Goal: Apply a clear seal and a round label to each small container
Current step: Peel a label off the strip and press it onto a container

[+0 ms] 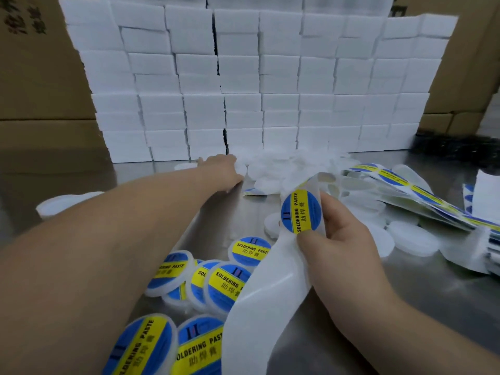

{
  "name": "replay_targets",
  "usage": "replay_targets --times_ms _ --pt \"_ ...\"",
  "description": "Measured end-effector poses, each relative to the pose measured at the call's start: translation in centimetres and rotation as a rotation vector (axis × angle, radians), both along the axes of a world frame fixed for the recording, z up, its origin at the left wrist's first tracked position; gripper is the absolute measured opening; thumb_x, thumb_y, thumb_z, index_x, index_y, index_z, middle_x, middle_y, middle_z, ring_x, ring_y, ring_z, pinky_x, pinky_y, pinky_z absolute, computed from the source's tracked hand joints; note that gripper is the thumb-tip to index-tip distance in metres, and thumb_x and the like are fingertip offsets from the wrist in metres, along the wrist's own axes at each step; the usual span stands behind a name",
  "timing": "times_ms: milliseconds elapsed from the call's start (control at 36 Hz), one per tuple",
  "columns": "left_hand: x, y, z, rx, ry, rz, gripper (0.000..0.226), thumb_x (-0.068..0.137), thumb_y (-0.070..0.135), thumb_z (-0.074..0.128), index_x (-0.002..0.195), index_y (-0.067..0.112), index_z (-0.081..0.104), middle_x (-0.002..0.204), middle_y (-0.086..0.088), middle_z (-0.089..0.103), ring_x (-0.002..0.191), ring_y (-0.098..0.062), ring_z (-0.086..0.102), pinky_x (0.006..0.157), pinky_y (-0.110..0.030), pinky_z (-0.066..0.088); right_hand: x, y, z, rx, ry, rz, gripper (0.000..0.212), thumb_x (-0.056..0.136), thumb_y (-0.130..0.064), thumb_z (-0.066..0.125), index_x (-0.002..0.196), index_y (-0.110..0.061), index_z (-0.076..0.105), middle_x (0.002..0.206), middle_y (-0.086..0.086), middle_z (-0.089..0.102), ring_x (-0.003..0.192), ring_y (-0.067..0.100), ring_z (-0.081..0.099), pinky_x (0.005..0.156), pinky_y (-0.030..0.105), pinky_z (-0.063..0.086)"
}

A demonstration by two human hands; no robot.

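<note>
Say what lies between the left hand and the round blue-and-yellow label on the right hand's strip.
Head view: mostly bare steel table, plus a small blue-edged paper scrap and plain white round containers at the pile's edge.

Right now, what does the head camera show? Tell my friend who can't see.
The right hand pinches a backing strip with one round label, while the left hand reaches to plain white containers. Labelled containers lie nearer.

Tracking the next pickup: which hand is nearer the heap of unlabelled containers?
Left. The left hand is at the heap, on its left edge; the right hand sits nearer the camera, pinching the label strip.
</note>
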State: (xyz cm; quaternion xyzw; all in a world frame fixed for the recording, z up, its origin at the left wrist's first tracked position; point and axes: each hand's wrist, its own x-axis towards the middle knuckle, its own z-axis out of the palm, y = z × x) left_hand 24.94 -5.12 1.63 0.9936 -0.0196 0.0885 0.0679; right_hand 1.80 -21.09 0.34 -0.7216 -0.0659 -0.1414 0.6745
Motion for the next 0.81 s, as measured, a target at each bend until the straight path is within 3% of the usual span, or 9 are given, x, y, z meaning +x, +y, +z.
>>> replay_targets --times_ms 83,250,417,556,639,694,722,750,806 --pt "-0.5 -0.1 0.6 -0.021 -0.074 0.002 0.043 0.089 0.033 0.049 0.131 0.023 0.044 0.129 -0.004 0.051 0.12 -0.025 0.044 0.107 -0.036 0.024 0.0 0.1 0.0 -0.008 -0.002 -0.018 0.05 0.077 0.007 0.042 0.093 -0.034 0.067 0.078 -0.011 0.07 0.066 0.004 0.06 0.056 0.015 0.048" --pt "-2.2 0.4 0.8 -0.117 -0.153 -0.025 0.036 0.093 0.028 0.043 0.128 0.017 0.048 0.129 -0.009 0.05 0.112 -0.027 0.049 0.076 -0.027 0.034 -0.3 0.3 0.2 -0.021 0.002 -0.024 0.052 0.078 0.007 0.041 0.102 -0.033 0.065 0.082 -0.018 0.07 0.069 -0.002 0.062 0.058 0.012 0.047" --pt "-3.8 0.8 1.0 -0.254 -0.182 0.007 0.034 0.094 0.024 0.043 0.125 0.012 0.049 0.127 -0.011 0.052 0.109 -0.029 0.05 0.076 -0.026 0.034 -0.4 0.4 0.3 -0.04 -0.004 -0.042 0.053 0.077 0.008 0.041 0.107 -0.029 0.065 0.083 -0.015 0.07 0.069 -0.001 0.062 0.056 0.011 0.047" --pt "-4.5 0.9 1.1 -0.37 -0.157 0.039 0.034 0.089 0.022 0.049 0.122 0.011 0.049 0.126 -0.008 0.049 0.1 -0.027 0.053 0.073 -0.027 0.038 -0.3 0.5 0.3 -0.085 0.024 -0.063 0.057 0.08 0.005 0.042 0.123 -0.028 0.057 0.106 -0.011 0.067 0.094 0.008 0.062 0.073 0.021 0.05" --pt "-4.5 0.8 1.2 -0.379 -0.121 0.063 0.028 0.086 0.017 0.052 0.114 0.012 0.051 0.111 -0.005 0.049 0.091 -0.028 0.055 0.068 -0.028 0.039 -0.4 0.4 0.4 -0.106 0.032 -0.066 0.057 0.08 0.004 0.042 0.126 -0.027 0.055 0.114 -0.009 0.065 0.102 0.01 0.06 0.08 0.023 0.05" --pt "-4.3 0.7 1.1 -0.375 -0.119 0.084 0.006 0.084 0.012 0.052 0.086 0.016 0.05 0.087 -0.001 0.047 0.083 -0.028 0.052 0.066 -0.026 0.038 -0.4 0.4 0.4 -0.117 0.04 -0.065 0.057 0.08 0.004 0.042 0.126 -0.027 0.055 0.114 -0.008 0.065 0.1 0.01 0.06 0.078 0.021 0.049" --pt "-4.1 0.7 1.0 -0.377 -0.123 0.094 0.014 0.084 0.01 0.052 0.075 0.018 0.044 0.078 0.001 0.043 0.08 -0.026 0.048 0.065 -0.025 0.037 -0.3 0.4 0.4 -0.119 0.04 -0.063 0.056 0.08 0.004 0.043 0.126 -0.027 0.055 0.112 -0.009 0.065 0.097 0.008 0.06 0.074 0.018 0.049" --pt "-4.1 0.6 0.9 -0.379 -0.122 0.099 0.018 0.084 0.01 0.053 0.073 0.019 0.042 0.075 0.003 0.042 0.082 -0.026 0.047 0.066 -0.025 0.036 -0.3 0.4 0.4 -0.12 0.037 -0.059 0.056 0.08 0.004 0.043 0.124 -0.027 0.057 0.107 -0.01 0.066 0.092 0.004 0.061 0.069 0.014 0.049" --pt "-4.0 0.6 0.7 -0.385 -0.112 0.096 0.014 0.084 0.012 0.055 0.096 0.014 0.049 0.092 0.0 0.048 0.093 -0.026 0.05 0.071 -0.026 0.036 -0.3 0.4 0.4 -0.111 0.027 -0.054 0.054 0.079 0.005 0.042 0.117 -0.028 0.061 0.094 -0.015 0.068 0.076 -0.004 0.06 0.057 0.007 0.045"
